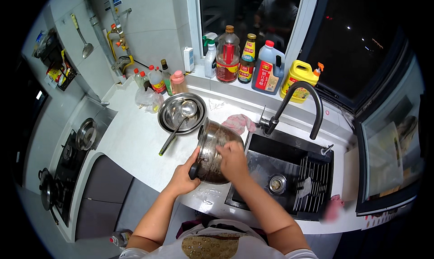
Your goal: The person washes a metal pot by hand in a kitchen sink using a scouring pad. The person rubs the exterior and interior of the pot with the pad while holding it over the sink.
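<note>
A stainless steel pot (210, 157) is tipped on its side at the left edge of the black sink (257, 205). My left hand (182, 178) grips it at the rim beside a black side handle (194, 170). Against the pot's stained outer wall press the curled fingers of my right hand (234, 161); whatever they may hold is hidden. Behind the pot, a ladle (188, 109) with a dark handle rests in nested metal bowls (199, 123). A crumpled pink cloth (239, 124) lies between the pot and the faucet (318, 119).
Several sauce bottles (228, 56) and a yellow jug (296, 83) line the windowsill. A wire rack (312, 182) sits in the sink's right side. The open window (389, 155) juts in at the right. Far left is a stove (63, 177) with pans.
</note>
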The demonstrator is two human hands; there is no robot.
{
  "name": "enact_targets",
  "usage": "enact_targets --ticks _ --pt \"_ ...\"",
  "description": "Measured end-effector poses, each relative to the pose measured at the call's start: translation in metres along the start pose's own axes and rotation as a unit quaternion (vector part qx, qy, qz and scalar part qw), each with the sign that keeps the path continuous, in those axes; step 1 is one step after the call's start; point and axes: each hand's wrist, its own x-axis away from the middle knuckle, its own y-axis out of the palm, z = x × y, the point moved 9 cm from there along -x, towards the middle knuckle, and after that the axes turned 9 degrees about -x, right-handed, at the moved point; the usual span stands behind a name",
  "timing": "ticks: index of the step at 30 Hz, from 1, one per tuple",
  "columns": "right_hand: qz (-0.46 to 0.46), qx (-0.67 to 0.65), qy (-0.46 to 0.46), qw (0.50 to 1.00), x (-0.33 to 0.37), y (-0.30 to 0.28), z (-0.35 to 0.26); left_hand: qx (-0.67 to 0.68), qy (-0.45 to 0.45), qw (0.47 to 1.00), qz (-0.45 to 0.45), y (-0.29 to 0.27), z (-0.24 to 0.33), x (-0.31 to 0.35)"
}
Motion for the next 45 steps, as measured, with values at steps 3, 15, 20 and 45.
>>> enact_targets --ticks 3,15,20,45 --pt "-0.004 0.010 -0.013 1.000 0.019 0.005 -0.015 0.004 0.011 1.000 0.005 0.000 -0.005 0.001" --pt "-0.016 0.025 -0.098 0.995 0.010 0.004 -0.015 0.014 0.031 0.999 0.033 -0.001 -0.006 0.006" --pt "0.033 0.044 -0.086 0.995 -0.014 0.003 0.006 0.002 0.004 1.000 0.002 0.004 -0.006 0.003" --pt "0.058 0.027 -0.081 0.995 0.043 -0.001 -0.012 0.001 0.000 1.000 0.010 0.005 0.000 0.001"
